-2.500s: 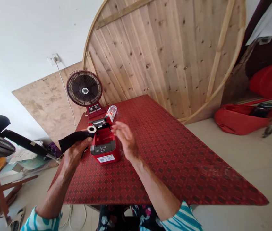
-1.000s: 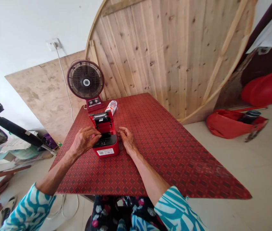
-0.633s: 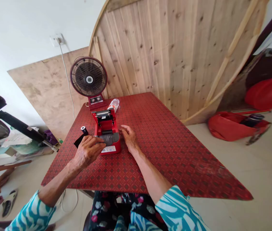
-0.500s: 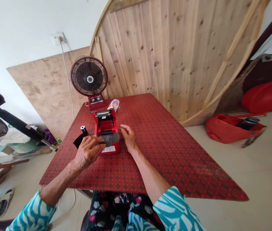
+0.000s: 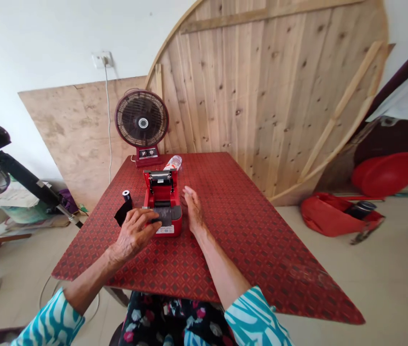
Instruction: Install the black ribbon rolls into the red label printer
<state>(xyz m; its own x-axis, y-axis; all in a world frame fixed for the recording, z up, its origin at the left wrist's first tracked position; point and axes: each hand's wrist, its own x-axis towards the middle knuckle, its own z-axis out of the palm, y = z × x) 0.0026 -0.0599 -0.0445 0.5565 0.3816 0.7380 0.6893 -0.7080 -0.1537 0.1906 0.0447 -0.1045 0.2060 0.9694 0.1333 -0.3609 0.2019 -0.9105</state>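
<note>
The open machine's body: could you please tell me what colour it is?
The machine has a red body with dark parts, as the head view shows.

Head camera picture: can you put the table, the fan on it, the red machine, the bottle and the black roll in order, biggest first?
1. Table
2. Fan
3. Red machine
4. Bottle and black roll: they look too alike to rank, and the bottle is partly hidden.
</note>
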